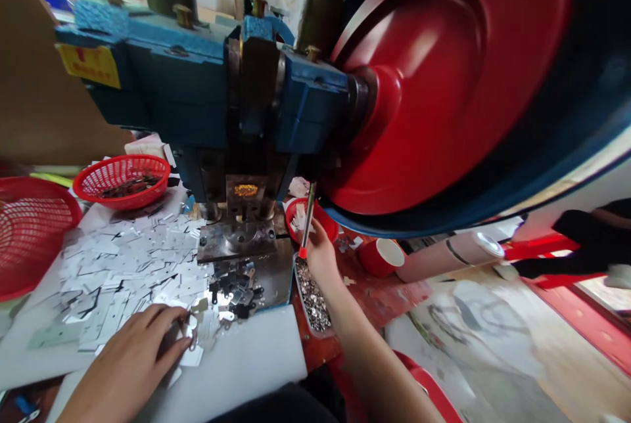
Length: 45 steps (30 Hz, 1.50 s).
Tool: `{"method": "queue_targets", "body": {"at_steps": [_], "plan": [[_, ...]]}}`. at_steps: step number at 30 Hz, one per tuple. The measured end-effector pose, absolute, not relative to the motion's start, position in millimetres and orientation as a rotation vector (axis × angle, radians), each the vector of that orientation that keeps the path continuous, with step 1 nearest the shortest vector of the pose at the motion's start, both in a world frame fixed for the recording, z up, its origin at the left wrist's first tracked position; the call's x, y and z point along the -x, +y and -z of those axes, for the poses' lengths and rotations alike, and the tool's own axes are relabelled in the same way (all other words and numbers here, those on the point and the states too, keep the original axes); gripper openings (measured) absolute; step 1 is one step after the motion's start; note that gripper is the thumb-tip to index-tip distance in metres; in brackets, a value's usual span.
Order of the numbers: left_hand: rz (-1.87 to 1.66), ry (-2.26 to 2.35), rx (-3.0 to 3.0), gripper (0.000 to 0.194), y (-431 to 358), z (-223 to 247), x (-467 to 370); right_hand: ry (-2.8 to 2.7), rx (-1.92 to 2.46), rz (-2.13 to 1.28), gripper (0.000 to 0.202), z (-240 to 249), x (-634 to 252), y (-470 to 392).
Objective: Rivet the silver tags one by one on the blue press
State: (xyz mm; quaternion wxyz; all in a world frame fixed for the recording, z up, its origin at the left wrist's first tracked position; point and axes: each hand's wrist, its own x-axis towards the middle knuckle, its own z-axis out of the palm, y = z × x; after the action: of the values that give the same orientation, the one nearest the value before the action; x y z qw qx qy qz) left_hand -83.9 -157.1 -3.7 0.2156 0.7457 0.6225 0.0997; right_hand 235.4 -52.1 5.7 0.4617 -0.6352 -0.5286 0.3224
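My left hand (140, 344) is low on the left at the near edge of a spread of flat metal pieces (133, 265). Its thumb and fingers are curled together around small shiny metal pieces (190, 328). My right hand (320, 253) is closed by a slim metal rod with a red end (308, 219), which appears held in its fingers; their tips are partly hidden. Below that hand stands a clear plastic box (315, 318) of small metal parts. Just beyond it is a small red basket (331, 222). Between the hands, dark and shiny parts (239, 288) lie before the press die (237, 239).
The blue press (187, 94) and its big red flywheel (444, 81) fill the upper view. Red baskets (123, 196) (34, 239) stand at left. A red cup (379, 259) and a pale flask (444, 259) are at right. A person's dark-clothed part (582, 239) shows far right.
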Motion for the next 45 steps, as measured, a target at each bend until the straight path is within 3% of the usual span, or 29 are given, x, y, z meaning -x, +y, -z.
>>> {"method": "queue_targets", "body": {"at_steps": [4, 8, 13, 22, 31, 45], "plan": [[-0.203, 1.692, -2.085, 0.031, -153, 3, 80, -1.895, 1.451, -0.841, 0.015, -8, -230, -93], [-0.246, 1.685, -2.115, 0.031, -152, 3, 74, -2.373, 1.271, -0.781, 0.012, -9, -213, -110], [-0.366, 1.629, -2.154, 0.028, -153, -1, 64, -2.518, 1.384, -0.614, 0.011, -7, -206, -111], [-0.431, 1.443, -2.226, 0.026, -131, -11, 35, -2.554, 1.393, -0.53, 0.013, -4, -209, -116], [-0.433, 1.802, -2.176, 0.029, -111, -16, 88, -2.257, 1.412, -0.667, 0.014, -2, -203, -114], [-0.237, 1.688, -2.141, 0.019, -93, -17, 77, -1.883, 1.437, -0.639, 0.009, -22, -152, -2]]}}
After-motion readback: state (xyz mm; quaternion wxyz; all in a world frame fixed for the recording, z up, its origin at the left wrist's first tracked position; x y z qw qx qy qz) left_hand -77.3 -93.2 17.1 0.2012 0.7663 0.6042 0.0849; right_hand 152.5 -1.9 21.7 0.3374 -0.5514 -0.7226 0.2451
